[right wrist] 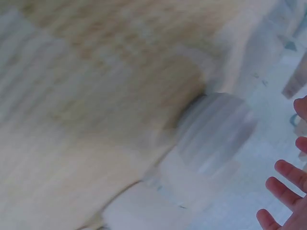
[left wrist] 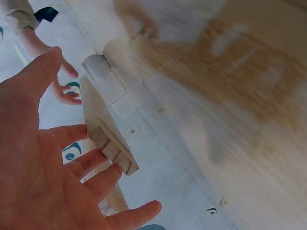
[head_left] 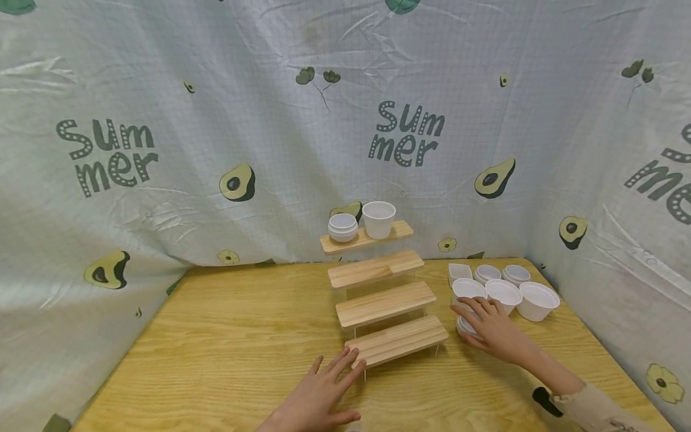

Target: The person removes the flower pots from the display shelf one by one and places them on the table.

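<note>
A wooden tiered stand [head_left: 396, 340] with several slanted steps rises in the middle of the table. My left hand [head_left: 321, 390] has its fingers spread, with fingertips against the left end of the lowest step; the left wrist view shows these fingers [left wrist: 103, 179] along the step's end [left wrist: 112, 148]. To the right, my right hand [head_left: 492, 330] reaches over a small round white jar [head_left: 465, 326], partly covering it. In the right wrist view the fingers [right wrist: 284, 191] are loosely extended, apart from the ribbed white jar [right wrist: 216, 129].
On the top step stand a white jar [head_left: 342, 228] and a white cup [head_left: 379, 220]. Behind my right hand are several white cups [head_left: 538, 302], two round jars [head_left: 516, 274] and a square container [head_left: 460, 274]. Patterned cloth [head_left: 291, 180] hangs around the wooden table [head_left: 232, 336].
</note>
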Tool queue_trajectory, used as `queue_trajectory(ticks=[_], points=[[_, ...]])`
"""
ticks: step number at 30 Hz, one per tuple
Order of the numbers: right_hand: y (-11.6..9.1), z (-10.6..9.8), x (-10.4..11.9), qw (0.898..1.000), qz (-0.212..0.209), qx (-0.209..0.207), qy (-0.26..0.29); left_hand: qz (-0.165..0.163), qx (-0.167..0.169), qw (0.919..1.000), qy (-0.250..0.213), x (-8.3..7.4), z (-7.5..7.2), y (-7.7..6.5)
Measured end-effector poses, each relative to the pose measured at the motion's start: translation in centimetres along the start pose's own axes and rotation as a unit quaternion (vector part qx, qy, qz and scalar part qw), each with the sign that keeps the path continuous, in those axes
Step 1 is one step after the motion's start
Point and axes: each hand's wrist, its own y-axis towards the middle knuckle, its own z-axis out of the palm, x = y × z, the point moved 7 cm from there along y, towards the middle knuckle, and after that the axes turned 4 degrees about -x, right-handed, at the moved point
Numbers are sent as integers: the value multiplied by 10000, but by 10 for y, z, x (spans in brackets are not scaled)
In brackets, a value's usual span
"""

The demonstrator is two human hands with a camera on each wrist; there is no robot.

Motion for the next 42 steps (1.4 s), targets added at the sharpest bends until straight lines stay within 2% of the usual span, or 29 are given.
queue_trajectory(ticks=[4, 15, 25, 42], points=[[8, -7, 3, 9998, -39, -141, 95, -29, 40, 10000, -76, 0, -1, 0], [31, -26, 11, 9993, -133, -360, -53, -46, 96, 9999, -28, 1, 0, 0], [62, -41, 10, 9968, -328, -695, -200, -30, 85, 9999, 75, 0, -1, 0], [124, -40, 2, 9952, -213, -925, 230, -51, 84, 9999, -61, 1, 1, 0]])
